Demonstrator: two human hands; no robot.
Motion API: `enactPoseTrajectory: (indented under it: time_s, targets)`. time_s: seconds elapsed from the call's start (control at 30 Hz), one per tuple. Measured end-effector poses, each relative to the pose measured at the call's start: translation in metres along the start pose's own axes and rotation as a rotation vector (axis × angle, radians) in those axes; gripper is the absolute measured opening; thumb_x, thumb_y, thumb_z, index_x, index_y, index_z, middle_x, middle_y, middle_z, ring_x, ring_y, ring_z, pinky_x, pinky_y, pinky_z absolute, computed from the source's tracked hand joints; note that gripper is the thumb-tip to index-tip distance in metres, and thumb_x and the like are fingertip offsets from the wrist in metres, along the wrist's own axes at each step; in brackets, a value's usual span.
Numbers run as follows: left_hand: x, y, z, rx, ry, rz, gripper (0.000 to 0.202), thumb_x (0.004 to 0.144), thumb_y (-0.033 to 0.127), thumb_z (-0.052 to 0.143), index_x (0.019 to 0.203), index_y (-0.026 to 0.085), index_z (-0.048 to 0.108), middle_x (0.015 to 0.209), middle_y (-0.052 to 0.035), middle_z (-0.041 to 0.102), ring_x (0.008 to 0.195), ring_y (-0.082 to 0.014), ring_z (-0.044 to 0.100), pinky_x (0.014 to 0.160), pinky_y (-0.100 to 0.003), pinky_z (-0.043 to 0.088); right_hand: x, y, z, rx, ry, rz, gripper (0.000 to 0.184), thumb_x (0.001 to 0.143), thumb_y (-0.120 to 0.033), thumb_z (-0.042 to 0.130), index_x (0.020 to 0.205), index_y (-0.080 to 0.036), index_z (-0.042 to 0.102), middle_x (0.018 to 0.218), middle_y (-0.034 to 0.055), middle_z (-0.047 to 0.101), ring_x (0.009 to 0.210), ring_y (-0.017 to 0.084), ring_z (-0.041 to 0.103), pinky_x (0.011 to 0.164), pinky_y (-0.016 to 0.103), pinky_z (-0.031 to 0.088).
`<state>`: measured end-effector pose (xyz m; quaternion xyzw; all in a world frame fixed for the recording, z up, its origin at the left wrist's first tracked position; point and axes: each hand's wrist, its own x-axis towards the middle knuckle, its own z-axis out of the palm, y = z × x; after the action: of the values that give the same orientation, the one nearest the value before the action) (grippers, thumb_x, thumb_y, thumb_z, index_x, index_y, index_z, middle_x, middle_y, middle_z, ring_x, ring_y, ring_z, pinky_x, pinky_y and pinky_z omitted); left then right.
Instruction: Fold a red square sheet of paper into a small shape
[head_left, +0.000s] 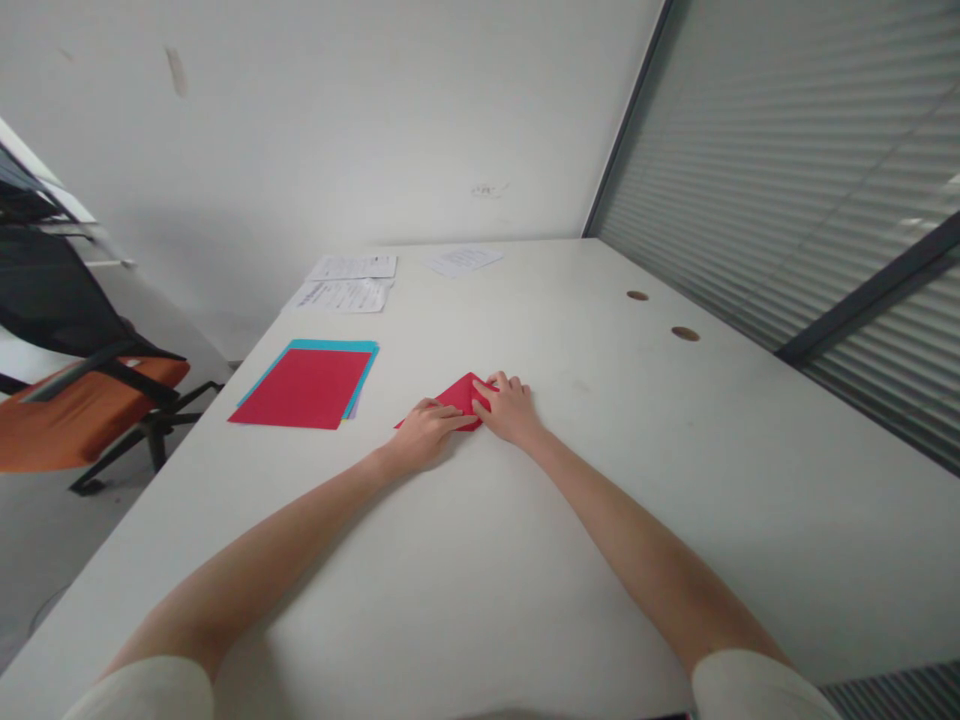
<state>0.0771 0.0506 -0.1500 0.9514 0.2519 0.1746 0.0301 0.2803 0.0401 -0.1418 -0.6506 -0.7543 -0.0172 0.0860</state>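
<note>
A sheet of red paper [454,393], folded into a low shape with a peak at its far side, lies on the white table. My left hand [427,432] is on its near left part, fingers closed together and pressing it, with a pointed corner showing beyond the wrist side. From the right, my right hand [512,408] grips the paper's right part, thumb and fingers bent around a flap. Fingertips of both hands nearly meet at the near edge. My fingers hide part of the folds.
To the left lies a stack of coloured paper, a red sheet [306,388] on top and a blue sheet [334,346] under it. Printed papers [343,294] lie at the far edge. Two cable holes [685,334] are at the right. An orange chair [90,400] stands left of the table.
</note>
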Motion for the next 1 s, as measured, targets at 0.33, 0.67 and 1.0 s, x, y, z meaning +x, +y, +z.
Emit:
enactPoseTrajectory:
  time_s: [0.33,0.67,1.0]
  targets:
    - [0.001,0.004,0.0,0.15,-0.032,0.1,0.042,0.088,0.005,0.046,0.118,0.023,0.068,0.104,-0.0077,0.07,0.093,-0.0199,0.067,0.091,-0.039,0.044,0.001,0.0,0.001,0.0,-0.001,0.007,0.049,0.096,-0.045,0.038,0.14,-0.027,0.053,0.133,0.0124,0.051,0.108,0.03,0.049,0.089,0.041,0.036]
    - [0.0,0.012,0.0,0.131,-0.02,-0.014,0.042,0.09,0.012,0.047,0.127,0.022,0.063,0.098,-0.009,0.065,0.094,-0.0229,0.061,0.086,-0.039,0.046,0.001,0.0,0.0,0.006,0.01,-0.001,0.049,0.096,-0.046,0.038,0.139,-0.028,0.054,0.132,0.0114,0.052,0.108,0.03,0.05,0.089,0.042,0.037]
    - [0.001,0.012,0.004,0.019,0.03,0.01,0.047,0.085,0.006,0.047,0.126,0.021,0.064,0.129,-0.0116,0.061,0.119,-0.025,0.057,0.1,-0.044,0.046,0.0,0.001,0.0,0.004,0.007,-0.014,0.05,0.097,-0.044,0.037,0.14,-0.024,0.053,0.134,0.0122,0.052,0.109,0.029,0.049,0.089,0.041,0.037]
